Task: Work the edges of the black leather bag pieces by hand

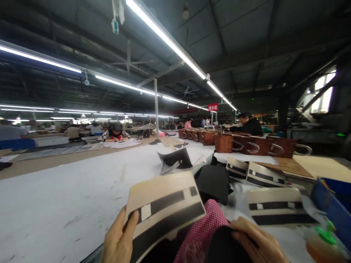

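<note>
My left hand [120, 233] is closed on the left edge of a beige panel [161, 186] with dark stripes and small pale patches, thumb on its face. The panel is tilted above the front edge of the white table. At the lower right, my right hand [256, 237] pinches the edge of a black sheet-like piece [226, 244], its lower part cut off by the frame. Between the hands shows a pink checked cloth [207, 226]. Right of it lies another striped beige panel [276, 201], with further striped panels [265, 173] behind.
The white tabletop [68, 197] stretches to the left. A black flap piece [177, 159] and a black sheet [212, 179] lie ahead. Brown bags [223, 142] with clear handles stand in a row. A green-topped bottle [325, 241] and a blue bin [331, 204] are at right. Several people work farther back.
</note>
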`<act>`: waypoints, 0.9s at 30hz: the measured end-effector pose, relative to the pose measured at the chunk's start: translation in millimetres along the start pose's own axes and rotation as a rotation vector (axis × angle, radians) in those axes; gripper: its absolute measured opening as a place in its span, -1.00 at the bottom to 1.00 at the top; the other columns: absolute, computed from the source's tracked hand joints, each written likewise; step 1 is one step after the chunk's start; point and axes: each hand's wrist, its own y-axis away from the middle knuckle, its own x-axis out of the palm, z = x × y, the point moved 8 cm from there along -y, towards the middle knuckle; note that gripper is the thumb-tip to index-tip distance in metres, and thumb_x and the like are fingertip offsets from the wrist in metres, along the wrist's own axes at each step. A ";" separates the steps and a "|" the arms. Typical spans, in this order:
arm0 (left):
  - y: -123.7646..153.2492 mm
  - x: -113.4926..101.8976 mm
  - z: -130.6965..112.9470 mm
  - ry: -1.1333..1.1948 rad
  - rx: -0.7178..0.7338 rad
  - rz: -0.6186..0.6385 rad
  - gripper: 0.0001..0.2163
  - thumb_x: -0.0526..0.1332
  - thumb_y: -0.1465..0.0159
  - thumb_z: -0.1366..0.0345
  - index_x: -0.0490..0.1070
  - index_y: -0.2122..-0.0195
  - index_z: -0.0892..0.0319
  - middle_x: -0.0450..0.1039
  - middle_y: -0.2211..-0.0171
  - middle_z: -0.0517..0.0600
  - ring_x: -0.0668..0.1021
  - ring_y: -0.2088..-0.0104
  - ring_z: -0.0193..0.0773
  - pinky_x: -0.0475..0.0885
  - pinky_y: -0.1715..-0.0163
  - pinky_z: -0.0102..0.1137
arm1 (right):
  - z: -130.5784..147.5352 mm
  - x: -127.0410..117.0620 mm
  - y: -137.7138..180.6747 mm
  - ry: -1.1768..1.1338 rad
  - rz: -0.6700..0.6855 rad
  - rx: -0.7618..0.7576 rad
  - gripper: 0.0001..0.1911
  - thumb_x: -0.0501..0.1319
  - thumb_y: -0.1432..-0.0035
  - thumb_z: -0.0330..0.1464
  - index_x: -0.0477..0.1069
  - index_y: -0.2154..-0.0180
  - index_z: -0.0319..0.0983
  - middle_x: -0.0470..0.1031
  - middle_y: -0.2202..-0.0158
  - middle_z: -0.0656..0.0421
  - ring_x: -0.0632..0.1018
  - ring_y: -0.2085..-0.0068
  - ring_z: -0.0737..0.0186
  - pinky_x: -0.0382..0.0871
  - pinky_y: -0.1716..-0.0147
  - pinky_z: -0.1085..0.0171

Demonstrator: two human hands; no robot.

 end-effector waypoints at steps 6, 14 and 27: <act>69.0 121.2 44.5 0.269 -0.208 0.571 -0.55 0.26 -0.17 -0.13 0.55 0.12 0.12 0.62 0.09 0.09 0.51 -0.13 0.14 0.39 -0.14 -0.16 | 5.1 -13.7 14.4 0.097 -0.180 0.089 -0.86 0.20 -0.37 -0.21 0.50 0.22 -0.07 0.62 0.39 0.30 0.66 0.41 0.31 0.51 0.39 0.52; 84.3 170.0 47.0 0.309 -0.239 0.828 -0.56 0.31 -0.17 -0.11 0.55 0.15 0.17 0.57 0.21 0.05 0.55 0.11 -0.03 0.43 0.08 -0.28 | -1.1 16.3 29.1 0.005 -0.012 0.095 -0.82 0.17 -0.40 -0.27 0.54 0.07 -0.05 0.60 0.33 0.25 0.65 0.34 0.29 0.54 0.32 0.47; 91.8 140.2 -19.3 0.426 -0.346 0.768 -0.49 0.31 -0.24 0.04 0.42 -0.21 -0.01 0.46 -0.20 0.07 0.44 -0.23 0.12 0.36 -0.21 -0.13 | 44.4 -2.5 -5.9 -0.044 -0.004 -0.174 -0.71 0.21 -0.33 -0.47 0.47 -0.01 -0.01 0.57 0.39 0.25 0.59 0.47 0.36 0.50 0.47 0.47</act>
